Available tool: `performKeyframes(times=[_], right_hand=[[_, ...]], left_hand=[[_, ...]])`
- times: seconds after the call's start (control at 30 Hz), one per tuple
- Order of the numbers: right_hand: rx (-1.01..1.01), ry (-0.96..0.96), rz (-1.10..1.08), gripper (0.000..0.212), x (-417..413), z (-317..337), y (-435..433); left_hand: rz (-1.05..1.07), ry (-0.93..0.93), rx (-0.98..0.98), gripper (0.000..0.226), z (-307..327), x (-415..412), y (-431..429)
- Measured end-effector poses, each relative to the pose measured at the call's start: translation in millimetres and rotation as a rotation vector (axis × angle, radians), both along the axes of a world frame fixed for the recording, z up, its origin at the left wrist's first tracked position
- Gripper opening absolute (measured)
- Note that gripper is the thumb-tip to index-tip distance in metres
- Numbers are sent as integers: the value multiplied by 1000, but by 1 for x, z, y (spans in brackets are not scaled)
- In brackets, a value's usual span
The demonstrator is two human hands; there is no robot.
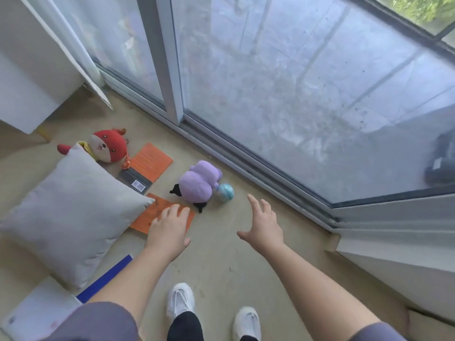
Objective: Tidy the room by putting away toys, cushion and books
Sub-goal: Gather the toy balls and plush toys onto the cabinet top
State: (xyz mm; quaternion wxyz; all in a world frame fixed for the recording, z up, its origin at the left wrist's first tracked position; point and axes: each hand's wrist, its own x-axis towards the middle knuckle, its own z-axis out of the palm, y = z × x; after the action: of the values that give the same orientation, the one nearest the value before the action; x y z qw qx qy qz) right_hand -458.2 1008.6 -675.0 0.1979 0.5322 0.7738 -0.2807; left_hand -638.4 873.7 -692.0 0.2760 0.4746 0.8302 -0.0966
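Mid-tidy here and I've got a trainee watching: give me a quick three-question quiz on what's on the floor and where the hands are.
1. True or false: the left hand is over an orange book.
2. Which toy lies nearer the right hand? A) red plush B) purple plush
3. Fill in: a corner of the grey ______ overlaps the near orange book.

Key: 1 true. 2 B. 3 cushion. Note: both hands are open with fingers spread, holding nothing; whether the left hand actually touches the book cannot be told.
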Motion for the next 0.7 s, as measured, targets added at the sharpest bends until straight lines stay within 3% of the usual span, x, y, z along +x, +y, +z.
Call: performKeyframes(times=[0.33, 0.7], right_hand=[[-49, -29, -29, 100, -52, -160, 38], [-74, -56, -58, 100, -63, -305, 59]], left_hand=[[-74, -55, -21, 79, -147, -29, 53], [2, -67, -66, 84, -284, -39, 90]])
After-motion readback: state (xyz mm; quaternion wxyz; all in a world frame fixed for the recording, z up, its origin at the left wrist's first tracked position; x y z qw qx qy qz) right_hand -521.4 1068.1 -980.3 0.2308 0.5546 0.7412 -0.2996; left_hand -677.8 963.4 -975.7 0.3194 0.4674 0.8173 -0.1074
